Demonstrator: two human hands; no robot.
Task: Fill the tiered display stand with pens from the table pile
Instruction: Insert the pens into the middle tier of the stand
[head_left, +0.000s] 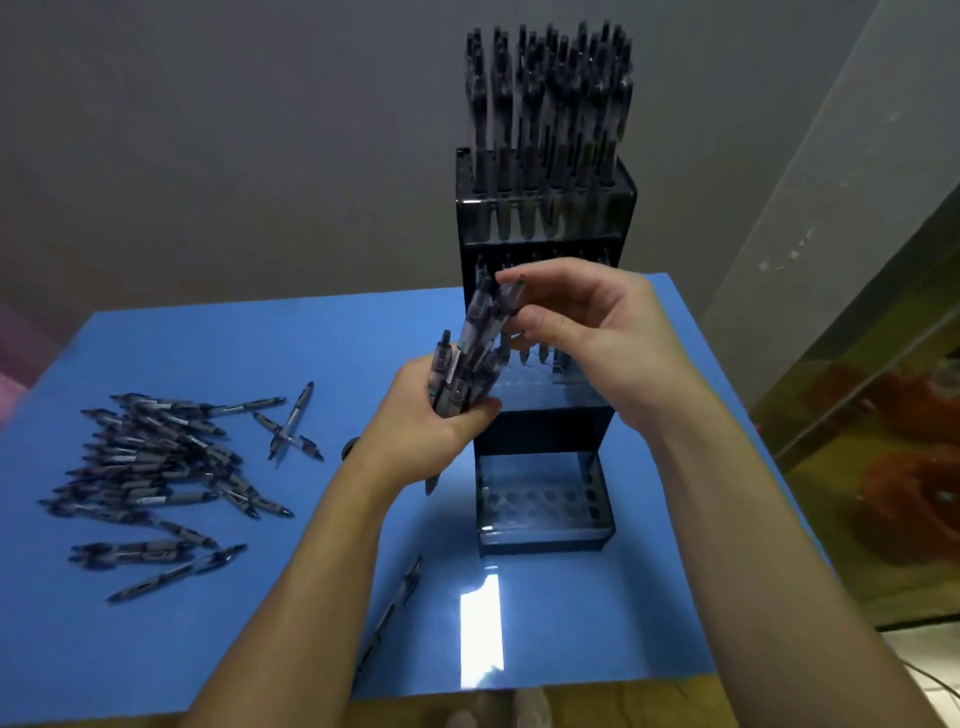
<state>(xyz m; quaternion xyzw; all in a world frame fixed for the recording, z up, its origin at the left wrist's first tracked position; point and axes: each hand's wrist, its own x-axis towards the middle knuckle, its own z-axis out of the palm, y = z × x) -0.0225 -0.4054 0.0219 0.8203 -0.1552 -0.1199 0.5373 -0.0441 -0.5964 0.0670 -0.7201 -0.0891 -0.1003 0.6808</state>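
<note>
Left hand (436, 415) grips a bundle of pens (460, 374) upright in its fist, fingers and thumb curled round the barrels, just left of the tiered display stand (545, 431); the bundle is too tightly packed to count, though at least four clicker ends show. Right hand (587, 332) reaches across from the right and pinches one pen (493, 317) of that bundle near its upper end between thumb and fingers, in front of the stand's middle tier. That dark stand rises in three steps near the far right of the blue table (208, 649). Its top tier (545, 208), farthest back, is packed with upright pens, a row of about six at the front and more rows behind, too crowded to number. The middle tier (550, 395) holds a few pens at its back, mostly hidden behind the hands. The lowest tier (540, 509), nearest, shows rows of round holes with nothing standing in them. On the left of the table lies the pile of pens (150, 467), several dozen lying crosswise over one another, too tangled for an exact count. Two more pens (291, 428) lie crossed just right of the pile, and a single pen (389, 613) lies near the front edge, between the forearms.
</note>
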